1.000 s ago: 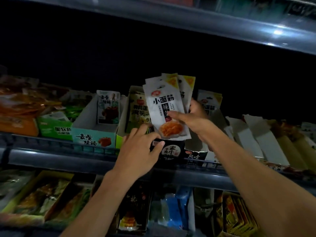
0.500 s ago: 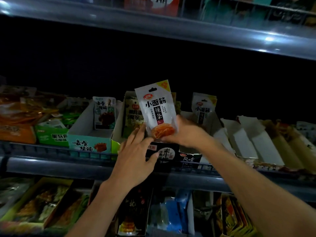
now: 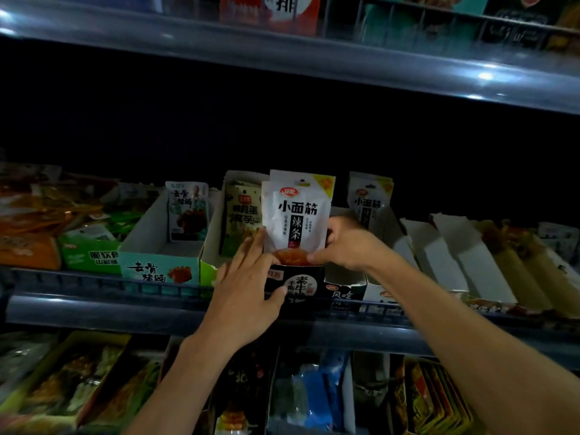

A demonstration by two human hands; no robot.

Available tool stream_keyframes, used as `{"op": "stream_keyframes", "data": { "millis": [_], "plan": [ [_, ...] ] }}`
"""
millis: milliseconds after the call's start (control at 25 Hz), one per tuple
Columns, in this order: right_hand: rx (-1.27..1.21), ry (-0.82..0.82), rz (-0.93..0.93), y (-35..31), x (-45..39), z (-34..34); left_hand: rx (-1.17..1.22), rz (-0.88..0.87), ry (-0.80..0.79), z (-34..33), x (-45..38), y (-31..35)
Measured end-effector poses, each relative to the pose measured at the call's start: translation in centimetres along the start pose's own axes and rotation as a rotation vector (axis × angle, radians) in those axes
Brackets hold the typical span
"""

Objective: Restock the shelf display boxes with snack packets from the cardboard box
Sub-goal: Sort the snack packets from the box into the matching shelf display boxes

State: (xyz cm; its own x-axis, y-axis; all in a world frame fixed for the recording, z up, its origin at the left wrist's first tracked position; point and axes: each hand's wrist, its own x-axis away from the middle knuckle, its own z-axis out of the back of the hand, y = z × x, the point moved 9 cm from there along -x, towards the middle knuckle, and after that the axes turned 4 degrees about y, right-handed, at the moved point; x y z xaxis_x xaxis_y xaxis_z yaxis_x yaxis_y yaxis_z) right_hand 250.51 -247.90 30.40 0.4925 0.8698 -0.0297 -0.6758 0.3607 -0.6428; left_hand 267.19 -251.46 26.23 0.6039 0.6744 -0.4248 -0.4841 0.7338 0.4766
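A small stack of white snack packets (image 3: 298, 215) with black characters and a yellow corner stands upright in the black display box (image 3: 298, 285) on the middle shelf. My right hand (image 3: 348, 243) pinches the packets' lower right edge. My left hand (image 3: 248, 284) lies flat with straight fingers against the box's front left and touches the packets' lower left edge. One more packet of the same kind (image 3: 370, 199) stands in the box to the right. The cardboard box is out of view.
A teal display box (image 3: 157, 265) holds one packet at its back, and a green-fronted box (image 3: 216, 246) sits beside the black one. White empty-looking boxes (image 3: 455, 255) stand to the right. The shelf rail (image 3: 94, 309) runs below; more snacks fill the lower shelf.
The packets came down from mid-air into the black display box. My right hand slid to their lower right edge, and my left hand stayed at the box front.
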Motion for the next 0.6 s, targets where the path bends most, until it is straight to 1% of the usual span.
{"op": "stream_keyframes", "data": {
  "millis": [80,200,280,320,400,480,520,560,600],
  "plan": [
    [-0.001,0.016,0.009,0.2,0.2,0.3,-0.013,0.011,0.009,0.1,0.0,0.0],
    [-0.255,0.166,0.034,0.0,0.2,1.2,0.003,0.032,0.031,0.4,0.2,0.2],
    [-0.289,0.249,0.053,-0.3,0.0,1.5,0.023,0.040,0.040,0.4,0.2,0.1],
    [-0.293,0.260,0.060,-0.6,0.0,1.4,0.038,0.037,0.054,0.6,0.2,0.1],
    [-0.319,0.185,0.019,-0.4,-0.4,0.8,0.104,0.017,0.097,1.0,0.3,0.3],
    [-0.305,0.041,-0.013,-0.3,0.1,0.0,0.188,0.038,0.097,1.2,0.4,0.2],
    [-0.353,0.028,-0.028,0.1,0.0,0.1,0.196,0.049,0.091,1.2,0.4,0.1],
    [-0.472,0.062,-0.032,0.2,-0.2,0.7,0.172,0.046,0.092,1.2,0.4,0.0],
    [-0.605,0.145,-0.010,0.0,-0.5,1.8,0.133,0.036,0.099,1.1,0.3,0.0]
  ]
}}
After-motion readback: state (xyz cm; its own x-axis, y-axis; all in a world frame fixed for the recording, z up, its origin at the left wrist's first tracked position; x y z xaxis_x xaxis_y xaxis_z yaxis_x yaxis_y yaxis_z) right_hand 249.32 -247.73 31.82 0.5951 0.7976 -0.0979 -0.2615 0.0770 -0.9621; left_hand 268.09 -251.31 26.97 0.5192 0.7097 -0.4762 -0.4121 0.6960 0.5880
